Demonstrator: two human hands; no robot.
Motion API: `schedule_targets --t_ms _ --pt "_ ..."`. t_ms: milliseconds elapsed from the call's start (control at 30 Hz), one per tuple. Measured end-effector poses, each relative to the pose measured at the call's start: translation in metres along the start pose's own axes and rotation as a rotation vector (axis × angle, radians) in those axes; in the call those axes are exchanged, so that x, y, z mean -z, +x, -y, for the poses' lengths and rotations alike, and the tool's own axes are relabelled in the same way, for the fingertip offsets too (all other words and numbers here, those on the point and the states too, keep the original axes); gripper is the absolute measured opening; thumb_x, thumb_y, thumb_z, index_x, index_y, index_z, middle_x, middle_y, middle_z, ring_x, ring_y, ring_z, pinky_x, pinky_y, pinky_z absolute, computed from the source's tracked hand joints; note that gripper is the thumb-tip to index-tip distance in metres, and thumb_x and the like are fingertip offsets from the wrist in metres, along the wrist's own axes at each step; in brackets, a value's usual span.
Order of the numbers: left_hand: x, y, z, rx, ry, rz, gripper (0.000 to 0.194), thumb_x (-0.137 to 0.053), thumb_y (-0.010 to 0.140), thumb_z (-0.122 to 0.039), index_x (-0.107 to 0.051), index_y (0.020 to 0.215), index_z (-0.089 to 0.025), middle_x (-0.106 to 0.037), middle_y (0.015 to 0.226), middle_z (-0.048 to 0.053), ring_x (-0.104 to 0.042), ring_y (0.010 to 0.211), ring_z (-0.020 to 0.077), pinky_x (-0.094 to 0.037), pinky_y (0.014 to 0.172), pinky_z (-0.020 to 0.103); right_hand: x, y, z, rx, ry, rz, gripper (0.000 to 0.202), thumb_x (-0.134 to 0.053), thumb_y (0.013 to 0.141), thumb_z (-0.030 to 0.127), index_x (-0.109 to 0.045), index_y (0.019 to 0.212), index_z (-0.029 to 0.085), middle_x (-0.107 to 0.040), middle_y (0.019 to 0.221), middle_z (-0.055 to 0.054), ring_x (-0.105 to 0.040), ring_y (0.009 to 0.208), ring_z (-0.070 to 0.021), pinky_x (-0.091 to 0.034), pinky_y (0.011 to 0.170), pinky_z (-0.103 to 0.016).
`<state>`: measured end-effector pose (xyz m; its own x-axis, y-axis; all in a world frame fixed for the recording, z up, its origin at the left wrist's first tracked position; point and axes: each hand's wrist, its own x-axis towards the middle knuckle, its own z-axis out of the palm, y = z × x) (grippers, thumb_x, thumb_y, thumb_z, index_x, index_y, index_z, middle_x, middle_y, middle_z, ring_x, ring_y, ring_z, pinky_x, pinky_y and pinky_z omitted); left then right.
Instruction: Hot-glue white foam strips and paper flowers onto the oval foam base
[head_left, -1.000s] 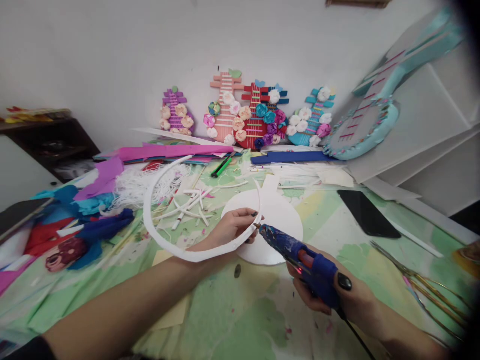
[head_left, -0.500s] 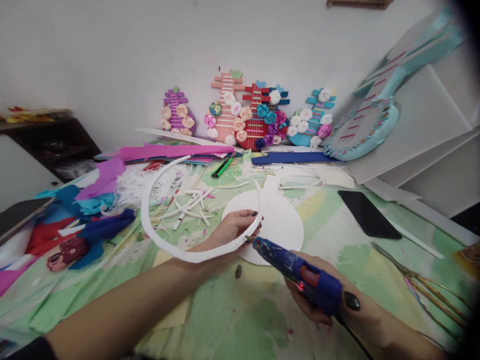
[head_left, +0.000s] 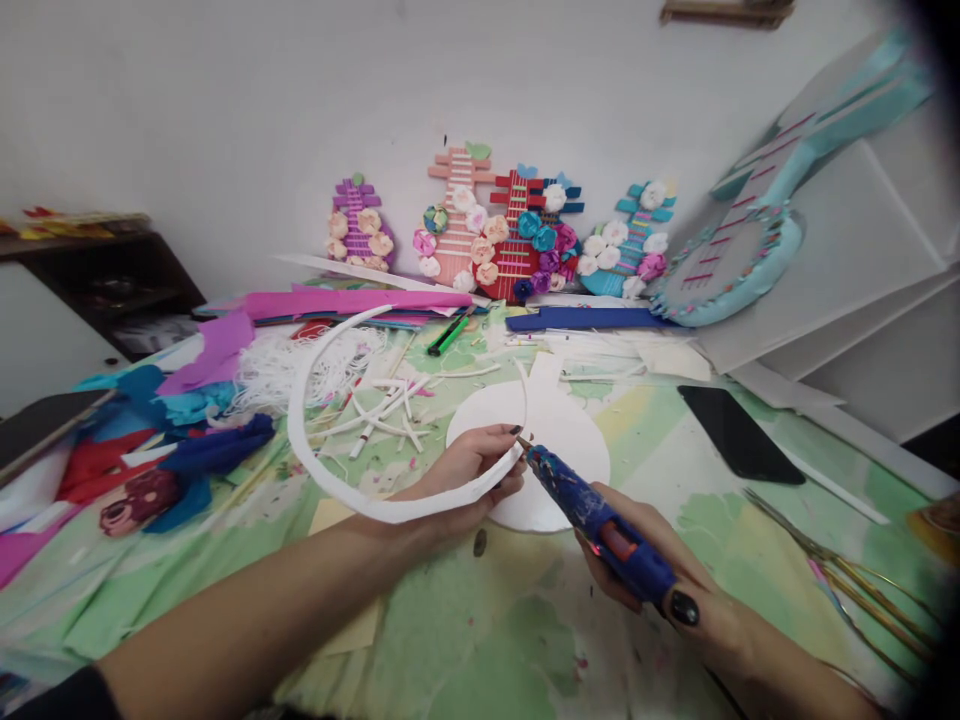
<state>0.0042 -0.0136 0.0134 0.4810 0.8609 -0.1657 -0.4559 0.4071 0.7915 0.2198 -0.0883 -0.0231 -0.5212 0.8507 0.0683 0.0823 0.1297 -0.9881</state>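
My left hand (head_left: 480,465) pinches a curved white strip (head_left: 397,511), which loops round in the air to the left, nearly a full ring. In my right hand (head_left: 645,550) is a blue hot glue gun (head_left: 592,505), its small light glowing red. The nozzle meets the strip's edge close to my left fingertips; whether it touches cannot be made out. Below them on the table lies a white guitar-shaped cutout (head_left: 574,450) with a round body and a short neck, partly hidden by my hands and the glue gun.
Decorated paper guitars (head_left: 517,240) lean on the wall. White strip scraps (head_left: 382,410) and a green cutter (head_left: 450,333) lie beyond my left hand. To the right are a black phone (head_left: 739,435) and scissors (head_left: 825,555). Coloured paper (head_left: 206,355) is heaped at left.
The glue gun's nozzle has moved up along the strip, nearer my left fingertips, and the gun tilts more steeply. My left hand still holds the strip.
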Motion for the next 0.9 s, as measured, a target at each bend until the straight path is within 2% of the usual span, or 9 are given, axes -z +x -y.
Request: schedule_targets --t_ms 133,267,333,400,467,533,733,900 --pt "0.002 0.001 0.001 -0.001 -0.041 0.016 0.016 -0.066 0.062 -0.013 -0.051 0.057 -0.014 -0.040 0.058 -0.003 -0.030 0.047 0.0043 -0.023 0.041 0.019 -0.002 -0.004 -0.001 0.046 -0.087 -0.010 0.081 -0.046 0.076 0.071 -0.035 0.138 0.021 -0.051 0.100 -0.012 -0.051 0.080 -0.0230 -0.042 0.059 -0.030" --pt "0.005 0.002 0.003 0.053 -0.065 0.003 0.011 -0.066 0.063 -0.010 -0.057 0.068 -0.012 -0.047 0.066 -0.002 -0.038 0.051 0.0042 -0.026 0.043 0.017 -0.009 0.000 0.010 0.130 -0.239 -0.020 0.068 -0.041 0.082 0.066 -0.040 0.134 0.022 -0.052 0.109 -0.014 -0.051 0.093 -0.0273 -0.044 0.072 -0.037" --pt "0.006 0.002 0.004 0.079 -0.090 -0.011 0.011 -0.066 0.065 -0.009 -0.059 0.073 -0.012 -0.049 0.068 -0.002 -0.041 0.053 0.0042 -0.028 0.043 0.016 -0.013 0.005 0.019 0.175 -0.285 -0.017 0.062 -0.038 0.082 0.067 -0.050 0.123 0.021 -0.055 0.100 -0.012 -0.051 0.088 -0.0264 -0.044 0.072 -0.037" --pt "0.006 0.002 0.004 0.074 -0.102 -0.010 0.009 -0.065 0.066 -0.008 -0.059 0.072 -0.012 -0.049 0.066 -0.002 -0.042 0.052 0.0043 -0.030 0.044 0.016 -0.019 0.010 0.029 0.170 -0.298 0.039 0.058 -0.037 0.081 0.069 -0.058 0.103 0.020 -0.055 0.081 -0.008 -0.050 0.073 -0.0225 -0.042 0.064 -0.033" --pt "0.005 0.002 0.004 0.073 -0.112 -0.007 0.009 -0.065 0.066 -0.008 -0.059 0.071 -0.011 -0.047 0.063 -0.003 -0.041 0.049 0.0036 -0.030 0.044 0.015 -0.024 0.015 0.038 0.168 -0.309 0.086 0.052 -0.040 0.079 0.067 -0.057 0.090 0.020 -0.051 0.070 -0.005 -0.046 0.064 -0.0192 -0.039 0.058 -0.030" --pt "0.004 0.002 0.003 0.081 -0.141 -0.010 0.009 -0.064 0.066 -0.007 -0.059 0.073 -0.010 -0.046 0.060 -0.003 -0.036 0.045 0.0021 -0.027 0.041 0.014 -0.028 0.017 0.044 0.184 -0.327 0.101 0.047 -0.043 0.078 0.064 -0.054 0.085 0.020 -0.050 0.068 -0.004 -0.044 0.061 -0.0178 -0.038 0.056 -0.030" --pt "0.002 0.004 0.004 0.121 -0.234 -0.079 0.008 -0.054 0.075 -0.006 -0.058 0.081 -0.007 -0.028 0.051 -0.007 -0.022 0.038 0.0013 -0.016 0.035 0.013 -0.033 0.013 0.038 0.165 -0.347 0.185 0.039 -0.047 0.077 0.056 -0.052 0.091 0.019 -0.056 0.075 -0.005 -0.046 0.062 -0.0169 -0.039 0.056 -0.028" --pt "0.002 0.006 0.008 0.082 -0.268 -0.096 0.007 -0.048 0.080 -0.006 -0.055 0.080 -0.008 -0.032 0.055 -0.005 -0.026 0.040 0.0023 -0.017 0.036 0.013 -0.035 0.013 0.030 0.217 -0.343 0.150 0.058 -0.052 0.066 0.068 -0.052 0.096 0.019 -0.059 0.082 -0.006 -0.051 0.068 -0.0187 -0.044 0.063 -0.028"
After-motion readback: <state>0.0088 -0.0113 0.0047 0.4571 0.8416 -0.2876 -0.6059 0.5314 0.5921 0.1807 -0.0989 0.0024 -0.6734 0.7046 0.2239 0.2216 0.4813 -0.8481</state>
